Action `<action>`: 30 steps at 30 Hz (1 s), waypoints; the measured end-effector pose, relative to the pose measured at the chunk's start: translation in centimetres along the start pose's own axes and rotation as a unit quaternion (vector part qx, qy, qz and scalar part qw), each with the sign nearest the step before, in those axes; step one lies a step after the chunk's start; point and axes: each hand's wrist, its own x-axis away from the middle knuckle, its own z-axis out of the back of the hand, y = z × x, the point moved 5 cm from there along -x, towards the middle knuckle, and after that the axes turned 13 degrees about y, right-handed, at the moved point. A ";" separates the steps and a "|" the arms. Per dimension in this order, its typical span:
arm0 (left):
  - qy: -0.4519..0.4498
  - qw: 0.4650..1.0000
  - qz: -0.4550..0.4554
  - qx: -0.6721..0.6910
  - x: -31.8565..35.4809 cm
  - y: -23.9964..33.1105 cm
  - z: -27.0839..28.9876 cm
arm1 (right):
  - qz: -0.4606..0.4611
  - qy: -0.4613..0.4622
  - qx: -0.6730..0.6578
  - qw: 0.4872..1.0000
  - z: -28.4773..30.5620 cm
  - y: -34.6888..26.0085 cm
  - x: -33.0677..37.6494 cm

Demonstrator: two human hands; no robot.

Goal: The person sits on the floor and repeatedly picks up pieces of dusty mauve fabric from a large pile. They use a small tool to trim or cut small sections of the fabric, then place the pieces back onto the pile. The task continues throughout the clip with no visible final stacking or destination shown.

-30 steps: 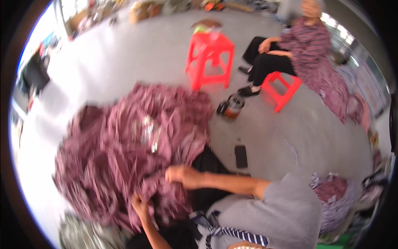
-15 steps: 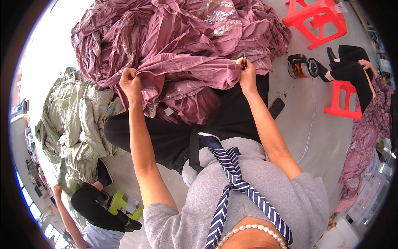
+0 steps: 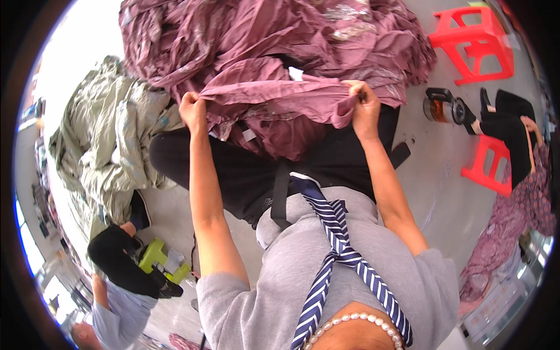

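A strip of mauve fabric is stretched almost level between my two hands, over my lap. My left hand pinches its left end. The right end is gripped by my right hand, where a small dark tool, perhaps thread snips, shows between the fingers; most of it is hidden. Behind the strip rises a large mauve heap of cloth with sequined patches, spilling down onto my black-trousered legs. A small white tag shows on the folds below the strip, and a white piece above it.
A pale green cloth heap lies at left, with a seated person and a lime-green stool below it. To the right are a red stool, a glass pot of amber liquid, and another person on a red stool.
The view has shifted, so the heap and stools sit differently. My right hand has turned, and the dark tool's tip no longer sticks up. The strip is still stretched between both hands.
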 end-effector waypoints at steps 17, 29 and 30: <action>0.034 0.959 -0.249 -0.133 0.4 8.9 -6.0 | -0.325 0.021 -0.182 0.928 -1.8 2.4 -6.0; -0.154 0.923 -0.285 -0.207 14.7 5.0 -11.6 | -0.324 0.051 -0.219 0.919 -3.9 0.4 -9.4; -0.146 0.931 -0.280 -0.182 14.1 4.5 -11.1 | -0.332 0.063 -0.244 0.909 -3.5 0.8 -10.0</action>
